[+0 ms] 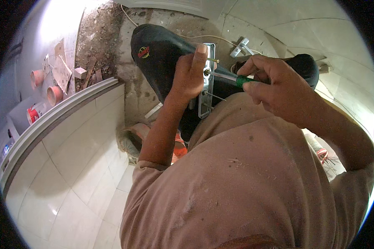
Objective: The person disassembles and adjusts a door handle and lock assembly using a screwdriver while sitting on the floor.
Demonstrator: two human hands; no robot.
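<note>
The work looks to be midway, with the driver in place at one fitting and nothing that shows the fastening there is finished. A long, narrow metal plate stands between the person's thighs, in front of the shirt, its open inner side turned toward the right. The left hand is closed around the plate's upper part from its left side, the thumb lying up along the edge. The right hand is closed on the green handle of a screwdriver, fingers and thumb wrapped about it, and the shaft runs leftward to a round fitting on the plate. The tip seems to sit at that fitting, though whether it is seated in a screw head is too small to tell. As for what is done, a brass-coloured post already sticks out above the fitting and a thin metal rod juts out lower down, so these parts appear to be in position. What is left cannot be read fully: how tight the fitting is does not show, and the lower end of the plate, where another short rod seems to stick out, has no tool on it. A metal piece with a crossbar lies on the floor beyond the right hand, apart from the plate and untouched.
</note>
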